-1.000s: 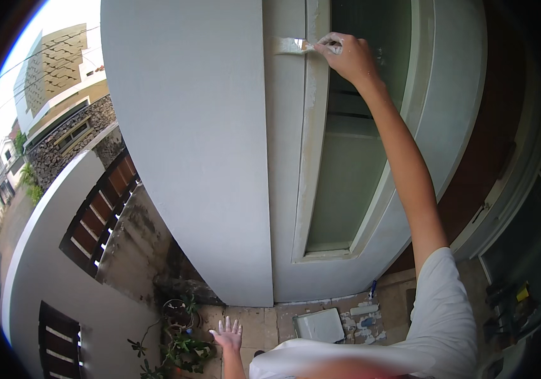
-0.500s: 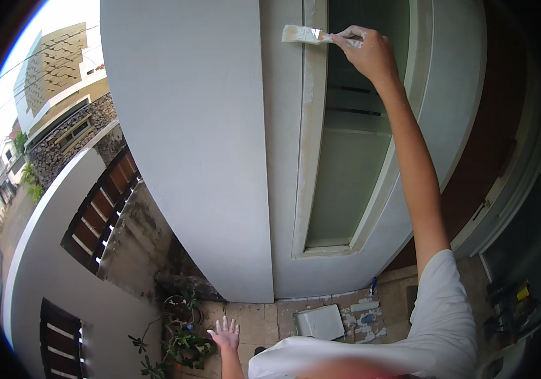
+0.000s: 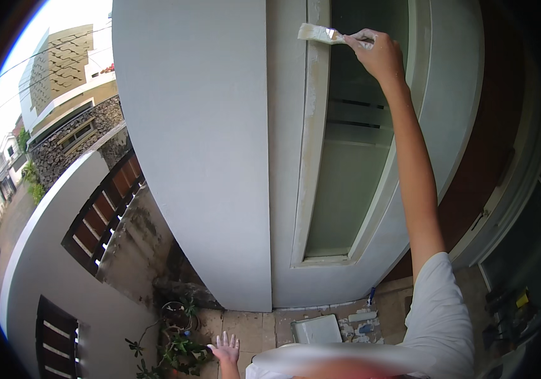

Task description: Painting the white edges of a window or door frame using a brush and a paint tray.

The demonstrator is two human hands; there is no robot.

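Note:
High up at the window, my right hand [image 3: 379,57] pinches the handle of a paintbrush [image 3: 313,33] with white paint on it, held sideways with its bristles at the pale frame [image 3: 314,101] left of the narrow glass pane [image 3: 346,189]; whether they touch cannot be told. White smears mark my fingers. To the left of the frame stands a broad white wall [image 3: 191,151]. Low in the picture my left hand [image 3: 226,347] has its fingers spread, whitened at the tips, with nothing in it, above the tiled floor [image 3: 251,322].
A paint tray [image 3: 316,331] lies on the floor by paint flakes and a roller [image 3: 362,316]. At left are potted plants [image 3: 179,350], a low wall with slatted openings [image 3: 68,265], a street and houses. At right are a brown door [image 3: 472,177] and dark clutter [image 3: 504,306].
My right hand and the brush have moved to the right, from the wall strip beside the frame onto the frame. My left hand stays spread, slightly lower in the picture.

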